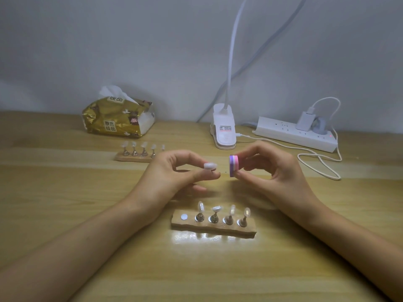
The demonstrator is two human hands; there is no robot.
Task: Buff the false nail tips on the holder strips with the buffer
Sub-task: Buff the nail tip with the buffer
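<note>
1. Head view: left hand (174,168) pinches one false nail tip (210,166) above the desk's (65,192) middle; its stand is hidden by the fingers.
2. Right hand (268,168) grips the pink-and-purple buffer (233,166) just beside that tip, not touching.
3. Near holder strip (212,227), toward the front edge, carries four tips (200,206) and one bare disc (184,217).
4. Far holder strip (130,158) is blurred, its right end hidden behind the left hand.

Pink-purple buffer (233,166) upright near raised nail tip (210,166).

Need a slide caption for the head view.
Left hand holds a nail tip; right hand holds the buffer beside it, not yet touching.
</note>
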